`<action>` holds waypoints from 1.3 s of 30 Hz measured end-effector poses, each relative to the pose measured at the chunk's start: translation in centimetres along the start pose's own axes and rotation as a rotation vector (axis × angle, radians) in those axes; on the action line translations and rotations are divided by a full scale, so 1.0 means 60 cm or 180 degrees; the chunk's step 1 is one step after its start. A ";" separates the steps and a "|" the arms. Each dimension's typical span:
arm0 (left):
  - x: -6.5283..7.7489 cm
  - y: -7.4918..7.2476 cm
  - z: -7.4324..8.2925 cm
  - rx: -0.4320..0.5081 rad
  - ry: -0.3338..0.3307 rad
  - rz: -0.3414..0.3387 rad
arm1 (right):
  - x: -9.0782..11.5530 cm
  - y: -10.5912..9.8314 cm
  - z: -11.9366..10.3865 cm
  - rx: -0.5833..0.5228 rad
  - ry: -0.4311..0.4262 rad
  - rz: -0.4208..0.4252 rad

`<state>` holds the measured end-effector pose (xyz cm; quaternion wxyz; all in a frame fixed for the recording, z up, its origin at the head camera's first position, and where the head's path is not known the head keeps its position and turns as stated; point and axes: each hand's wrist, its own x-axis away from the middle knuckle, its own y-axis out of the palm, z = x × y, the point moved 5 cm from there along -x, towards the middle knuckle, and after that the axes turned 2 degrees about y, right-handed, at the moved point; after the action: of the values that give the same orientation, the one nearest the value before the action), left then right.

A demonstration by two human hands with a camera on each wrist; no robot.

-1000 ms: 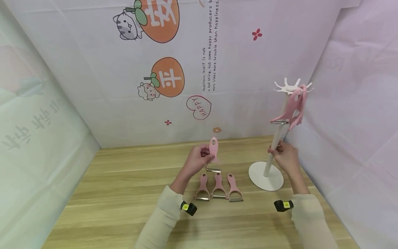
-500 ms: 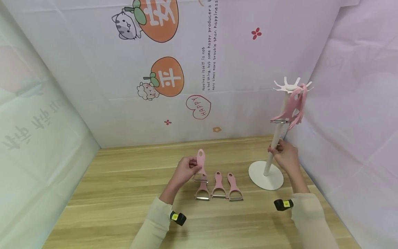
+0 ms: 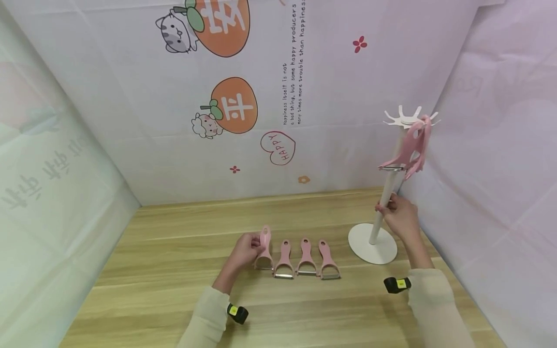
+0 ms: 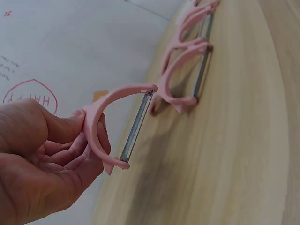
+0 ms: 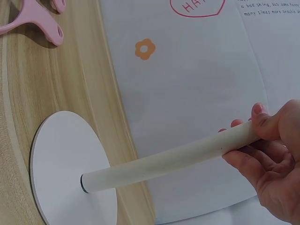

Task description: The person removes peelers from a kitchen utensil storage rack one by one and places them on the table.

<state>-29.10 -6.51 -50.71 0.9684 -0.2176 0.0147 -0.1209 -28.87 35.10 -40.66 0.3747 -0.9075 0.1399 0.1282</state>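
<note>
My left hand [image 3: 247,250] pinches a pink peeler [image 3: 265,241] by its handle, with the metal blade pointing down toward the table. In the left wrist view the held peeler [image 4: 96,122] is above the wood, its shadow below it. Just right of it, three more pink peelers [image 3: 284,258] lie in a row, handles away from me. My right hand [image 3: 399,217] grips the white pole [image 3: 388,188] of a hook stand, thumb and fingers round it in the right wrist view. Pink peelers [image 3: 411,145] hang together from the right-hand hooks at the stand's top.
The stand's round white base [image 3: 361,244] rests on the wooden table [image 3: 174,280] toward the right. Printed white cloth [image 3: 330,87] forms a wall behind the table, with further cloth walls at left and right. Bare wood shows left of the peelers.
My left hand has carried its peeler leftward and down toward me, from behind the row to beside its left end. The right hand keeps its grip on the pole.
</note>
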 end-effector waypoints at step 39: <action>0.006 -0.005 -0.039 -0.0864 -0.0332 -0.0258 | -0.021 -0.011 0.025 -0.0464 -0.0373 -0.0502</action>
<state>-29.01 -7.85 -52.66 0.9239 -0.3529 -0.0282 -0.1453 -29.99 36.85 -40.85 0.3242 -0.9315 0.0363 0.1611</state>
